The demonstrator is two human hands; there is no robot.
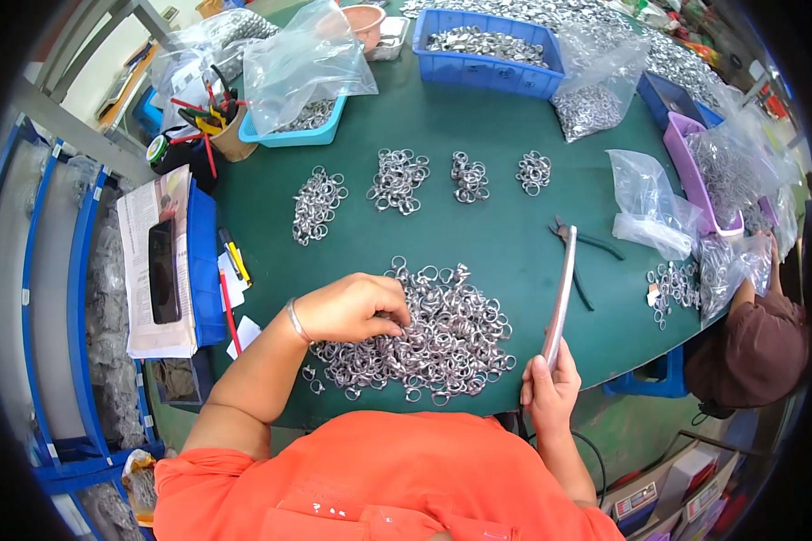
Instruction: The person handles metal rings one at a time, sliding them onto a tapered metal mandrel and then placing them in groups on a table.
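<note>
Green desk (478, 234) crowded: blue bins, clear bags of rings at far edge. Large heap of metal rings (433, 334) nearest, four smaller ring piles (397, 180) beyond. Left hand (352, 307) on heap, fingers curled into rings. Right hand (550, 388) closed around upright metal rod (561, 288). Pliers (586, 252) just beside rod.

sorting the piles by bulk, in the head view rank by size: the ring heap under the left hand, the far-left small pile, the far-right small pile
1. ring heap
2. far-left small pile
3. far-right small pile, though it lies farther from the camera
</note>
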